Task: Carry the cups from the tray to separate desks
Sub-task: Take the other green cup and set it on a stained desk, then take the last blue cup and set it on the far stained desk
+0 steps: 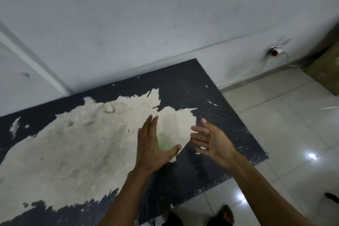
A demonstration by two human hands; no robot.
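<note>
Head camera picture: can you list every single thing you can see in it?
desk: one, dark top with a big pale worn patch, against the wall
green smear: one, blurry, on the desk between the hands; cannot tell what it is
wall: one, grey-white, behind the desk
socket: one, white with red, low on the wall, right
floor: pale glossy tiles, right of the desk
left hand: one, open, over the desk
right hand: one, open, over the desk's right part
</note>
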